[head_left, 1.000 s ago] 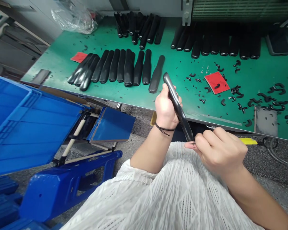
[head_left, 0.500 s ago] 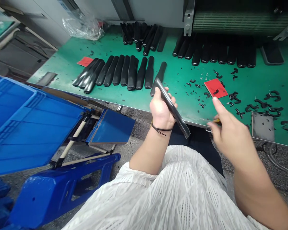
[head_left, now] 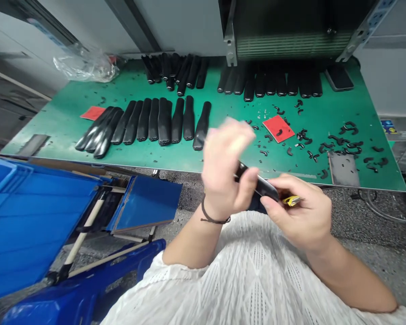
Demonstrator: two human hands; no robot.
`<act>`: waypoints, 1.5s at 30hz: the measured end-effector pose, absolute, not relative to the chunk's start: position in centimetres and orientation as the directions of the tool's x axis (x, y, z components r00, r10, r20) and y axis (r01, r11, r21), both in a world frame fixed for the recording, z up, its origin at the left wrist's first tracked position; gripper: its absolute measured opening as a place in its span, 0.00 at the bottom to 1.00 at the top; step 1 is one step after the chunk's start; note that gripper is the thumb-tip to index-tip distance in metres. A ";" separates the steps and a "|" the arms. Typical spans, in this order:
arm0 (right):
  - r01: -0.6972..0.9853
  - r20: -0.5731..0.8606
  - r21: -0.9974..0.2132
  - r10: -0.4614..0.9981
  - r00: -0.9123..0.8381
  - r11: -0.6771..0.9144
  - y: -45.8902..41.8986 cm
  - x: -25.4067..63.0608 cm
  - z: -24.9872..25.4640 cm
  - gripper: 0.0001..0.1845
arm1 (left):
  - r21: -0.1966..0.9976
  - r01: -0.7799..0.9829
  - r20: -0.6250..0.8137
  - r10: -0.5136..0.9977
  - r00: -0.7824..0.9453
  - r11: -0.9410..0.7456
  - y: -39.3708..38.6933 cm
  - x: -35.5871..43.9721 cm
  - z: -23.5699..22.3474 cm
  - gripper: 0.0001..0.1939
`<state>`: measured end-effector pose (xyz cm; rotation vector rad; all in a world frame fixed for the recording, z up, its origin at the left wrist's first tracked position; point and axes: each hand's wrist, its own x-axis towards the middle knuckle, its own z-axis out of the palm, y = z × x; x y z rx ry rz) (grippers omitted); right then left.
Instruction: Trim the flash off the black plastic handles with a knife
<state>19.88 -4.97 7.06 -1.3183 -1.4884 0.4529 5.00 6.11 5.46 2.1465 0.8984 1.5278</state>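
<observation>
My left hand (head_left: 225,164) is raised and motion-blurred, with its thumb against a glossy black elongated part (head_left: 260,186). My right hand (head_left: 301,210) grips the far end of that part and also holds a small yellow-handled tool (head_left: 292,201), probably a utility knife. The tool's tip is hidden among my fingers. The middle of the black part shows between my hands, and both its ends are hidden. A dark cord bracelet (head_left: 214,220) circles my left wrist.
A green-topped workbench (head_left: 257,155) carries rows of black tapered parts (head_left: 159,122), scattered black offcuts (head_left: 340,141), and a red pad (head_left: 278,128). A blue crate (head_left: 30,216) and a blue stool (head_left: 77,289) stand to my left. A white knit sleeve (head_left: 253,280) lies below my hands.
My right hand has returned from the bench edge holding the yellow tool. The black part has swung from steeply diagonal to nearly level. The camera view has shifted, moving the bench higher and left.
</observation>
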 end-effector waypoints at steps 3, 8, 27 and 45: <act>0.418 0.358 -0.859 0.931 0.077 0.296 -5.4 20.9 7.3 0.17 | 0.482 0.241 0.696 0.535 0.478 -0.842 5.2 4.7 5.9 0.16; 0.679 0.474 -0.585 0.866 -0.158 0.444 -5.4 23.3 7.5 0.10 | 0.503 0.304 0.663 0.587 0.465 -0.809 5.6 4.5 5.3 0.19; 0.905 0.574 -0.051 0.754 -0.320 0.422 -4.4 22.6 8.6 0.30 | 0.545 0.335 0.615 0.638 0.463 -0.769 4.5 5.3 6.7 0.21; 0.752 0.649 -0.285 0.697 -0.306 0.595 -4.1 24.5 7.2 0.06 | 0.865 0.456 -0.015 0.898 0.441 -0.209 3.5 5.7 7.1 0.28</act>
